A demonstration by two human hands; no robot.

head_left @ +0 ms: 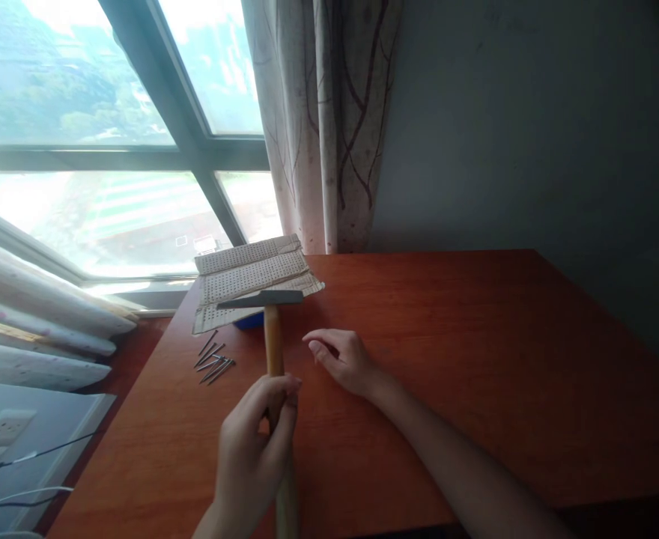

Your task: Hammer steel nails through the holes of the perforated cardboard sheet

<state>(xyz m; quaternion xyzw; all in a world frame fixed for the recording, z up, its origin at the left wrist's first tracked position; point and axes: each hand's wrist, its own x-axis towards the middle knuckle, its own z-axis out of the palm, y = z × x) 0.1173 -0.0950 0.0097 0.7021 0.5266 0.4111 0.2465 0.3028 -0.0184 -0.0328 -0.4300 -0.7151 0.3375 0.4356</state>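
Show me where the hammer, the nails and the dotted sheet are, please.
Hammer (274, 340): head view, on the wooden handle, just below the metal head.
Nails (211, 364): head view, on a nail shank amid the pile.
Dotted sheet (255, 272): head view, on the middle of its upper face.

Hammer (273, 337), nails (215, 364) leftward; dim right tabletop (453, 337) probably passable

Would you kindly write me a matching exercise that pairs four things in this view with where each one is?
Things
1. Hammer
2. Nails
3. Dotted sheet
4. Wall socket

Places
A. At the picture's lower left
B. Gripped in the left hand
C. Just above a blue object
D. Loosely grouped on the tabletop

Pairs: 1-B; 2-D; 3-C; 4-A
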